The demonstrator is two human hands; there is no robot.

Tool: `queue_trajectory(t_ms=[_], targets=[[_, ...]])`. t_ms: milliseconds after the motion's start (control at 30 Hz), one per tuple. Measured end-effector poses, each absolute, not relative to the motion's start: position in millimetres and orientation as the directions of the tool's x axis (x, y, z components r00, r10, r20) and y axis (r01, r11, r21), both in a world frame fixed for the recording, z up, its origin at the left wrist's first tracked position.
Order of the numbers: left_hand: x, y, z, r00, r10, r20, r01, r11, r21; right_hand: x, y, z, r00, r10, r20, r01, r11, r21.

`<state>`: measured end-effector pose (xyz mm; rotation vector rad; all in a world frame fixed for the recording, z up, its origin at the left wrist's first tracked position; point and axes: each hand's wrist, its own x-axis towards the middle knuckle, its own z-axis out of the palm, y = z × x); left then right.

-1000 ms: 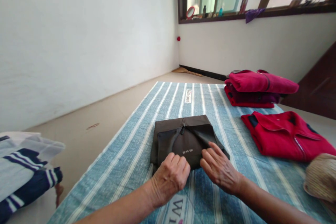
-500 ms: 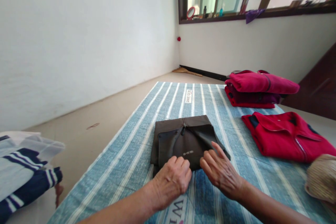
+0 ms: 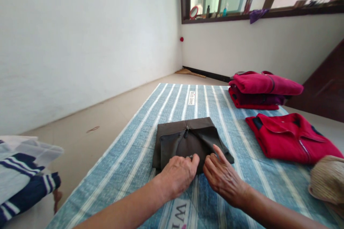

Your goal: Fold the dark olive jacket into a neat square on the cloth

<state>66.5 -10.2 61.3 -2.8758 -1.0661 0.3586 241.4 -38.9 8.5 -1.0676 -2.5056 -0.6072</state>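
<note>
A dark brown-grey folded jacket (image 3: 185,141) with a zipper pull at its collar lies on the striped blue bedspread (image 3: 129,150). My left hand (image 3: 180,173) is closed on the jacket's near edge, left of the middle, and partly covers the small printed lettering. Just to its right, my right hand (image 3: 219,171) has its fingers curled onto the same edge, with the index finger raised over the fabric. My fingertips are hidden under the knuckles and in the cloth.
Right of the jacket lies a folded red jacket (image 3: 292,137), beside a beige knitted item (image 3: 328,180). Behind it sits a stack of folded red and purple clothes (image 3: 266,84). White and navy clothing (image 3: 24,171) is at the left, and a broom (image 3: 190,72) lies on the floor.
My left hand has shifted slightly up and right along the jacket's near edge, now covering more of the lettering. My right hand stays at about the same place on the cloth.
</note>
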Motion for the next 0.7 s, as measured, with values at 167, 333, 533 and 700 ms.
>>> queue_trajectory(t_ms=[167, 333, 533, 700], targets=[[80.3, -5.2, 63.7, 0.721, 0.659, -0.216, 0.656, -0.749, -0.093, 237.9, -48.7, 4.6, -0.634, 0.606, 0.481, 0.754, 0.621, 0.212], [92.3, -7.0, 62.2, 0.705, 0.694, -0.148, 0.696, -0.716, -0.040, 238.6, -58.2, -7.1, -0.634, 0.626, 0.454, 0.765, 0.596, 0.245], [103.1, -14.7, 37.7, 0.580, 0.805, 0.126, 0.806, -0.589, 0.058, 236.9, -60.3, -13.7, -0.618, 0.615, 0.490, 0.773, 0.591, 0.232], [105.4, -19.4, 5.4, 0.525, 0.726, 0.444, 0.761, -0.634, 0.137, 239.4, -63.0, -17.6, -0.594, 0.616, 0.517, 0.779, 0.602, 0.176]])
